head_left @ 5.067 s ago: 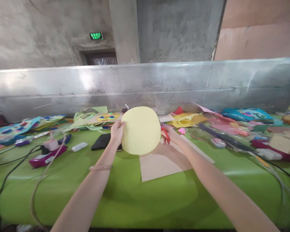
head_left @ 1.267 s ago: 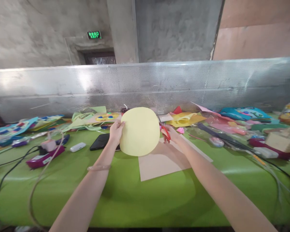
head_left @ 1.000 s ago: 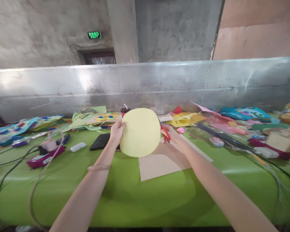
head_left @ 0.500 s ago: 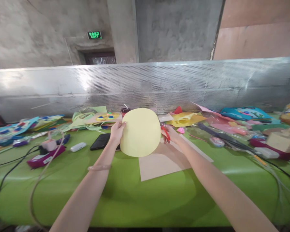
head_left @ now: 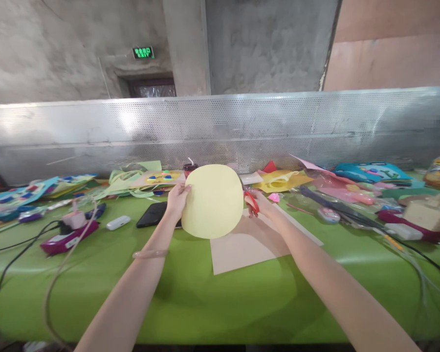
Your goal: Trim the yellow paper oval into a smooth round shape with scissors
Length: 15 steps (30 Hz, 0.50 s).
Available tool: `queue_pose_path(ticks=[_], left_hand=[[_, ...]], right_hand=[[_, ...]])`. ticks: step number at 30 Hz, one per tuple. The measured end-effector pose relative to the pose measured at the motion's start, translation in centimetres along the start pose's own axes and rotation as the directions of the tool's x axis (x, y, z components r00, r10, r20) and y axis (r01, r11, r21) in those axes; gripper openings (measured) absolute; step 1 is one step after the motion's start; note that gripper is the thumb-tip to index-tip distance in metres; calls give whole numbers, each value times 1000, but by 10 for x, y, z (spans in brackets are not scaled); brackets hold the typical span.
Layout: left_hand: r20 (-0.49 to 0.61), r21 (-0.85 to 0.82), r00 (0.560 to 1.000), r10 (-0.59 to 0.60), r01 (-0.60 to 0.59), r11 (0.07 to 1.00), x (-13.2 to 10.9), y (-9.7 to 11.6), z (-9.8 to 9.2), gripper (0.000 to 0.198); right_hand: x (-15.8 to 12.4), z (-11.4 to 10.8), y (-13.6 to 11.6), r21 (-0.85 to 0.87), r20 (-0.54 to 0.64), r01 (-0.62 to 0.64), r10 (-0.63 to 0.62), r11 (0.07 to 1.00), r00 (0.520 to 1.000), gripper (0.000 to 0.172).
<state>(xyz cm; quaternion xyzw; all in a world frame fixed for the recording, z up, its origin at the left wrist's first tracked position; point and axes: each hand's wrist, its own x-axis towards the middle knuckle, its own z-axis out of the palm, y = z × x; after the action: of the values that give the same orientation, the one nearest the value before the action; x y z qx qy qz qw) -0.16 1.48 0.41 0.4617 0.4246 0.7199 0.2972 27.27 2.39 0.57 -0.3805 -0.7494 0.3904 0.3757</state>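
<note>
We see a green-covered table (head_left: 220, 303) below our grip, a shiny perforated metal panel (head_left: 278, 117) beyond it, and a lit exit sign (head_left: 143, 53) on the grey wall (head_left: 77, 29) higher up, leftward.

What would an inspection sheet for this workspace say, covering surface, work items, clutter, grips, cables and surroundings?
Surface: green tabletop, glossy, bare along the near side.
Work items: rounded pale yellow sheet, held up; red-handled scissors at its right; whether the blades touch it, cannot tell. Beige sheet lies flat.
Clutter: black smartphone, white oblong case, cup with straw.
Grips: left grip pinches the yellow sheet's left edge; right grip holds the scissors.
Cables: pale cable passes before a purple power strip.
Surroundings: perforated metal panel behind; lit exit sign.
</note>
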Motion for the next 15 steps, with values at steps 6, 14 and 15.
queue_pose_path(ticks=[6, 14, 15], left_hand=[[5, -8, 1000, -17, 17, 1000, 1, -2, 0, 29], [10, 3, 1000, -9, 9, 1000, 3, -5, -1, 30], [10, 5, 1000, -8, 8, 1000, 4, -6, -2, 30]], right_hand=[[-2, 1, -4, 27, 6, -14, 14, 1000, 1000, 7], [3, 1, 4, -14, 15, 16, -15, 1000, 1000, 6], [3, 1, 5, -18, 10, 12, -12, 1000, 1000, 6]])
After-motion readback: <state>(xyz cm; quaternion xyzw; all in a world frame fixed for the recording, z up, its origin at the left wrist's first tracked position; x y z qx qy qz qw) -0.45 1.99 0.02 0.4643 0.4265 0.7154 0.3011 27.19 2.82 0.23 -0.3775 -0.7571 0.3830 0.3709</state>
